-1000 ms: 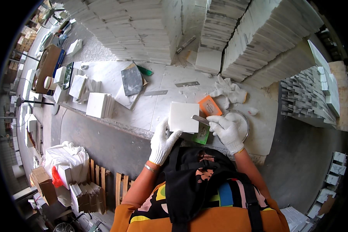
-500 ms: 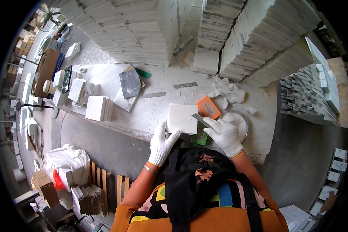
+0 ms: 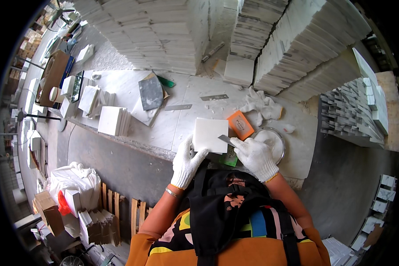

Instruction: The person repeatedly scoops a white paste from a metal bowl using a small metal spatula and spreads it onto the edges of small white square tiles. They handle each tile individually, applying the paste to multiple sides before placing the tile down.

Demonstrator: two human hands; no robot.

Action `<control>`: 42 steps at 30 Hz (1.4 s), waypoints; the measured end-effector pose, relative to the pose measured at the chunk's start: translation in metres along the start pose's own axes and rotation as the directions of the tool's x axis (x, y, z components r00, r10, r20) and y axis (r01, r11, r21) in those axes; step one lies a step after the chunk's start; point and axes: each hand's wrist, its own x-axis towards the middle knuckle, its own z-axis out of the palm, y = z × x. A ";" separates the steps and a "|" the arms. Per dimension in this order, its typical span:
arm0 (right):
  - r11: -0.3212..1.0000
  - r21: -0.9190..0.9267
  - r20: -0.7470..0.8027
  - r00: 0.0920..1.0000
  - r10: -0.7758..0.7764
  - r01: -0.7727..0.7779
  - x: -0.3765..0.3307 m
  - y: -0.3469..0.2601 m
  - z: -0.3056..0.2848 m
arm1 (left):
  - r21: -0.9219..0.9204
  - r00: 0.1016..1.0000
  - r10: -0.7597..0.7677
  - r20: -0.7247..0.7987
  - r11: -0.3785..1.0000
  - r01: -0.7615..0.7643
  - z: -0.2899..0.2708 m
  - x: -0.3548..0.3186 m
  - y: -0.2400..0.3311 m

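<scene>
Tall stacks of white, grey-veined tiles [image 3: 155, 37] loomed at the far side, the biggest things in view, their faces rising beyond a pale marbled table [image 3: 164, 133] strewn with white dust and crumbs. On the table's left part stood a row of upright tiles [image 3: 115, 120], and to the right of these a dark grey slab [image 3: 150, 94] lay over a white piece. Close to the front edge, the left hand [image 3: 187, 165], in a white knit glove, was closed around the near left corner of a square white tile [image 3: 210, 134], its thumb at the lower edge and its fingers along the left side. The tile lay face up between the two hands; what bore it from beneath was hidden. The right hand [image 3: 255, 155], gloved alike, had a narrow grip, thumb and fingers clasped on a metal blade [image 3: 226, 140] whose tip reached over the tile's right side. Crumpled white gloves [image 3: 262, 105] lay farther back on the right, and a round metal-rimmed dish [image 3: 284, 150] of white matter stood just beyond the right hand. An orange box [image 3: 240, 125] sat near the tile's right edge, a green piece [image 3: 229, 158] showed partly below it, and two thin metal strips [image 3: 214, 97] lay behind, well apart from both hands.
</scene>
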 end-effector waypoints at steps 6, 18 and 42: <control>1.000 0.020 0.007 1.000 0.018 -0.018 -0.005 -0.001 -0.001 | -0.014 1.000 -0.006 0.008 1.000 0.006 -0.002 0.001 0.001; 0.239 0.816 0.233 0.677 0.698 -0.527 -0.074 0.039 -0.026 | -0.010 0.999 -0.035 0.013 0.999 0.035 -0.002 0.001 0.002; 0.229 0.767 0.203 0.565 0.800 -0.600 -0.112 0.061 -0.004 | -0.141 0.998 -0.003 0.057 0.990 0.011 0.002 0.002 -0.003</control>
